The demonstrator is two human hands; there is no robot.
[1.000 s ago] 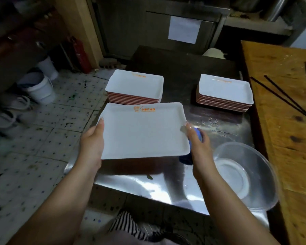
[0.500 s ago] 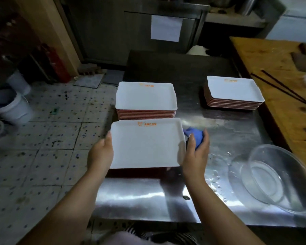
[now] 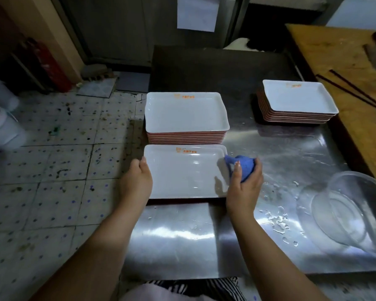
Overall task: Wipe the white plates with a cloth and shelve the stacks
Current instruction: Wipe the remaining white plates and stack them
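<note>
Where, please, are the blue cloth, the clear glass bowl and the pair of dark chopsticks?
blue cloth (image 3: 244, 167): head view, on the bunched middle held in the right hand.
clear glass bowl (image 3: 343, 210): head view, on its inner base.
pair of dark chopsticks (image 3: 354, 92): head view, mid-length.

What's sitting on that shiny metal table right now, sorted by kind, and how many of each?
Stacks of white plates: 2, the left stack and the right stack
Single white plate held by the left hand: 1
Blue cloth in the right hand: 1
Clear bowl: 1
Total: 5
</note>
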